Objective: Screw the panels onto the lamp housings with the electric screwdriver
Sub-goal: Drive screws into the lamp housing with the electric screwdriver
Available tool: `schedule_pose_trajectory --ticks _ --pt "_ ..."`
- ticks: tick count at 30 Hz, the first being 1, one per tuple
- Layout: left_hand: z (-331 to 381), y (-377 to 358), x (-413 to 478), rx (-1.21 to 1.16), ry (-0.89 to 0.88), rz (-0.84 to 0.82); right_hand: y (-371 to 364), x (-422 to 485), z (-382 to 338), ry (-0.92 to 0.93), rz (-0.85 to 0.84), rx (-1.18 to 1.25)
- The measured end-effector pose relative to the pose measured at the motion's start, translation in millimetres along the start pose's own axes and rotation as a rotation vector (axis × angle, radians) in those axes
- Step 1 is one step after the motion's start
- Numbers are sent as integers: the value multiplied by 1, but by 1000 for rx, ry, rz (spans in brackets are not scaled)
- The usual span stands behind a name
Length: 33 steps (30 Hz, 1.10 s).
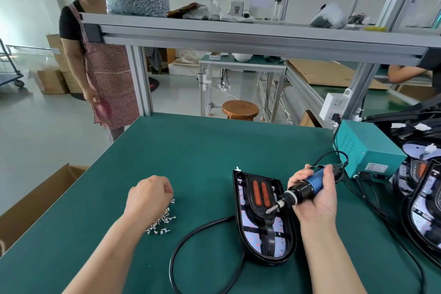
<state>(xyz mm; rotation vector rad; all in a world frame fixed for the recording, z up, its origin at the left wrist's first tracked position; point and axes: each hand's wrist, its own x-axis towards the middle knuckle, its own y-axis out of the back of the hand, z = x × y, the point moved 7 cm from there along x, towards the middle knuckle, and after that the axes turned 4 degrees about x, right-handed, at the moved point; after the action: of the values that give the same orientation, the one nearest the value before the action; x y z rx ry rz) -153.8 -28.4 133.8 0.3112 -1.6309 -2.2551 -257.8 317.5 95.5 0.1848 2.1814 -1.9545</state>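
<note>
A black lamp housing (262, 243) lies open on the green mat, its panel with two orange strips (261, 194) inside. My right hand (315, 200) grips the blue and black electric screwdriver (303, 188), whose bit tip hangs just over the housing's right side. My left hand (149, 196) hovers with curled fingers over a small pile of silver screws (162, 221) to the left of the housing; whether the fingers pinch a screw is hidden.
A teal power box (365, 148) stands at the right, with more lamp housings (422, 200) stacked beside it. A black cable (191, 238) loops in front. A cardboard box (35, 198) sits off the left edge. A person in a checked apron (105, 59) stands behind the table.
</note>
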Motion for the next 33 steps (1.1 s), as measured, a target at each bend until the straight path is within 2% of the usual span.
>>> schedule_pose_trajectory --ticks 12,18,24,28,33 --pt "8 -7 4 102 -184 -159 0 -1 1 1 3 -17" --pt "5 -6 -1 138 -210 -83 0 -3 1 7 -1 -21" --pt "26 23 -15 -260 -238 66 1 -2 0 10 2 -14" --pt "82 29 -42 -565 -347 -3 0 -2 0 5 12 15" --pt "145 7 -77 -624 -487 -69 -2 -4 -3 14 23 82"
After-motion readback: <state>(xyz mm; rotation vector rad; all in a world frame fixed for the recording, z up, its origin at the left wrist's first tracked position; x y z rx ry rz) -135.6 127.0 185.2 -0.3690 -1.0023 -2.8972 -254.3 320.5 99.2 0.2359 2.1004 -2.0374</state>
